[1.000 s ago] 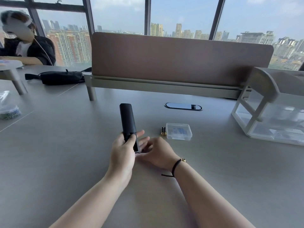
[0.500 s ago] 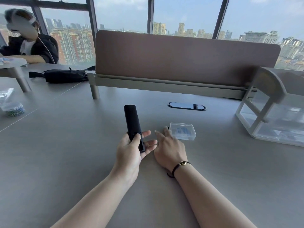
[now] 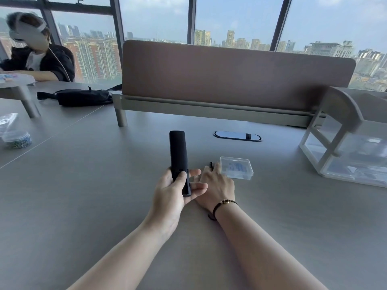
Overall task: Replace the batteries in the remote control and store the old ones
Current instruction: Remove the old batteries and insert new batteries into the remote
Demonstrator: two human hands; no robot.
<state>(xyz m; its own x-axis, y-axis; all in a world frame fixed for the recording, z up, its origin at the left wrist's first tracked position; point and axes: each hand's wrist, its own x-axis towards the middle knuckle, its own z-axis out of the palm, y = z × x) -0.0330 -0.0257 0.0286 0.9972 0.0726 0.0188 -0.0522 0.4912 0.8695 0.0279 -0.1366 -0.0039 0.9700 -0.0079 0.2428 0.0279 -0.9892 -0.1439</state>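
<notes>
My left hand (image 3: 171, 192) grips the lower end of a black remote control (image 3: 178, 152), which points away from me above the grey table (image 3: 83, 195). My right hand (image 3: 216, 185) lies just right of it, fingers reaching onto the small dark batteries (image 3: 211, 165); only one battery tip shows above the fingertips. Whether the fingers have closed on a battery is hidden. A small clear plastic box (image 3: 236, 168) with a blue label inside sits on the table right beside the batteries.
A white and clear storage rack (image 3: 345, 147) stands at the right. A desk divider panel (image 3: 230, 80) runs across the back, with an oval cable port (image 3: 237, 136) before it. A black bag (image 3: 83, 97) and another person (image 3: 37, 57) are at far left.
My right hand moved from under the remote's lower end forward and right to the batteries by the clear box, covering most of them. The left hand kept hold of the remote.
</notes>
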